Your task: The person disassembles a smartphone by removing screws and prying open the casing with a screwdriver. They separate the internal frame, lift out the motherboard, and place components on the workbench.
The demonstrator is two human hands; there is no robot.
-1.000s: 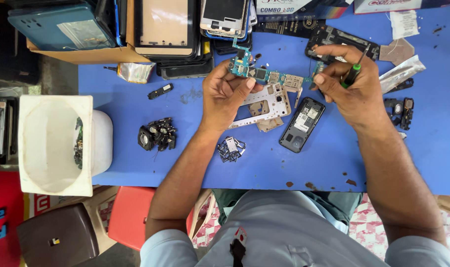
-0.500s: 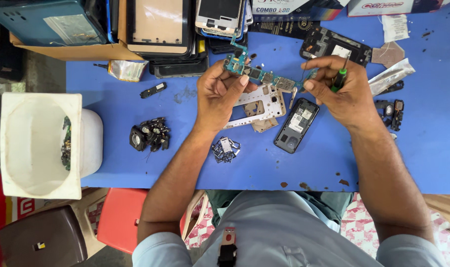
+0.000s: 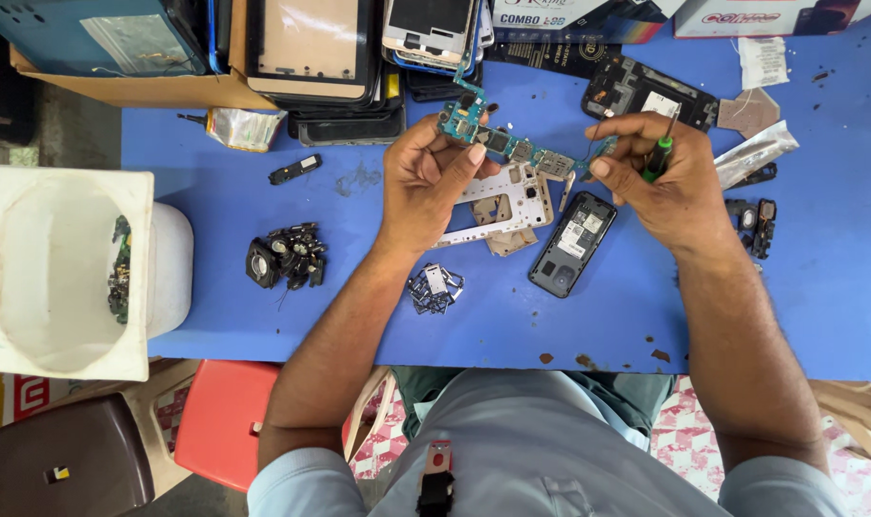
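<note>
Overhead, a blue counter (image 3: 263,287) is filling most of the view, its near edge chipped in a few spots. Along the far side a cardboard box (image 3: 139,88) is sitting with a blue case inside, and beside it phone frames and screens (image 3: 330,48) are lying stacked. At the left edge a white plastic tub (image 3: 33,287) is standing with a few small parts inside; below the counter a red stool (image 3: 220,421) and a dark brown stool (image 3: 62,460) are showing. A heap of small black parts (image 3: 287,257) is resting left of the person's forearm, and a little pile of metal shields (image 3: 434,287) is lying near the wrist. The left hand (image 3: 426,182) is pinching the left part of a long green circuit board (image 3: 498,139) between thumb and fingers, holding it raised over a white phone midframe (image 3: 512,196). The right hand (image 3: 660,182) is closing around a green-handled screwdriver (image 3: 658,158) and is meeting the board's right end, though whether the fingers are also gripping the board cannot be told. A dark phone body (image 3: 571,244) is lying just below the board, between the two hands, and a black back housing (image 3: 646,91) is lying beyond the right hand.
</note>
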